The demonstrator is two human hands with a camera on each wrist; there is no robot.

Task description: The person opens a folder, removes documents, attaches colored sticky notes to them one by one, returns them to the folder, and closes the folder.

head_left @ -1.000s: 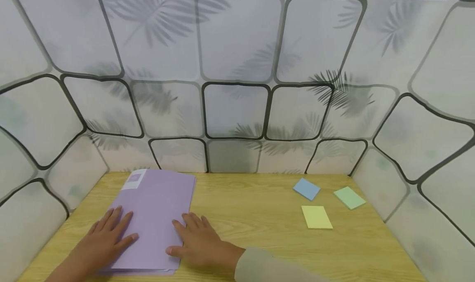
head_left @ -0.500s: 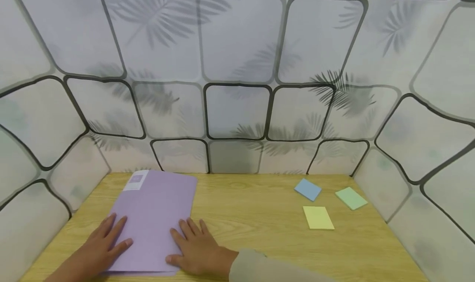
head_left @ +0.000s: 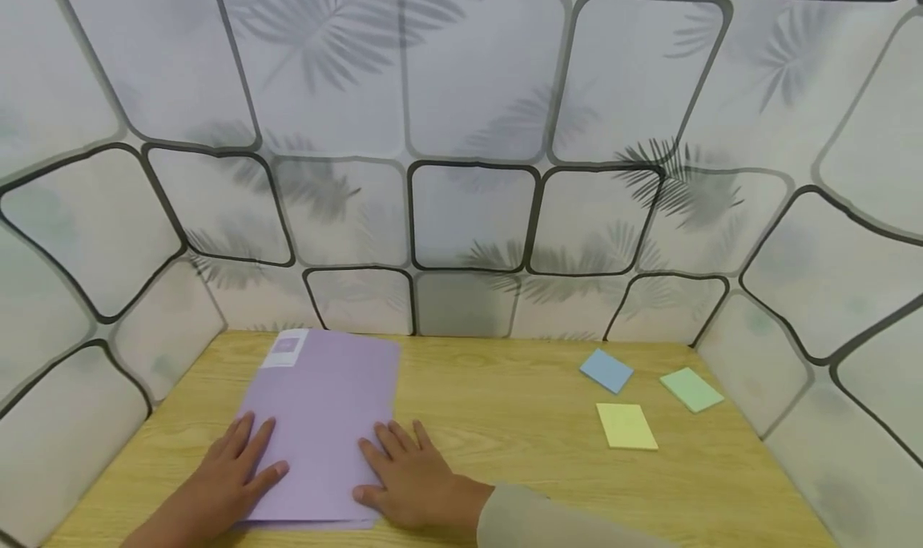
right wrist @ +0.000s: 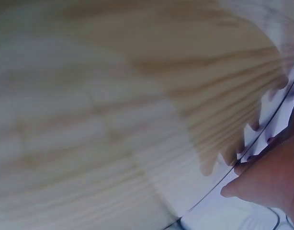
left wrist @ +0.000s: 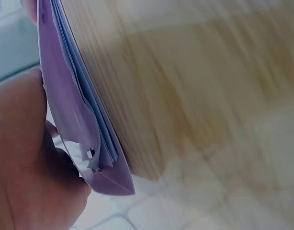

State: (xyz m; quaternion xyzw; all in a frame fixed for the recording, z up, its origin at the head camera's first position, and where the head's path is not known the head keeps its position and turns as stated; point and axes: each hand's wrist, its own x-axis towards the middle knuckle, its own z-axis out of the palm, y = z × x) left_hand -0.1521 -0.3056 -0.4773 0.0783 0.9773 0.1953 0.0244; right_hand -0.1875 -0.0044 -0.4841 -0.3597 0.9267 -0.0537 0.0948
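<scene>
Folder (head_left: pixel 324 428): smooth, matte purple card, a tall rectangle lying flat between the fingers of the two hands and running on past their tips; the left wrist view shows thin layers stacked at its near end.
Label (head_left: pixel 284 348): white oblong with a purple patch, at the folder's far left corner, beyond the left fingers.
Left hand (head_left: pixel 231 472): fingers straight and fairly close together on the folder's left edge, thumb spread onto the cover.
Right hand (head_left: pixel 414 480): fingers straight and fanned apart at the right edge, thumb tip on the cover.
Sleeve (head_left: pixel 555 520): plain pale cloth, behind the right fingers.
Worktop (head_left: pixel 497 452): yellowish wood with wavy grain, under the folder.
Yellow note (head_left: pixel 626 426): flat and squarish, well right of the right fingers.
Blue note (head_left: pixel 606 370): four-sided, farther from those fingers than the yellow one.
Green note (head_left: pixel 691 389): four-sided, farthest right of them.
Since half a second ago: the head view has shifted slightly; folder and fingers sit a little nearer the notes, whose arrangement is unchanged.
</scene>
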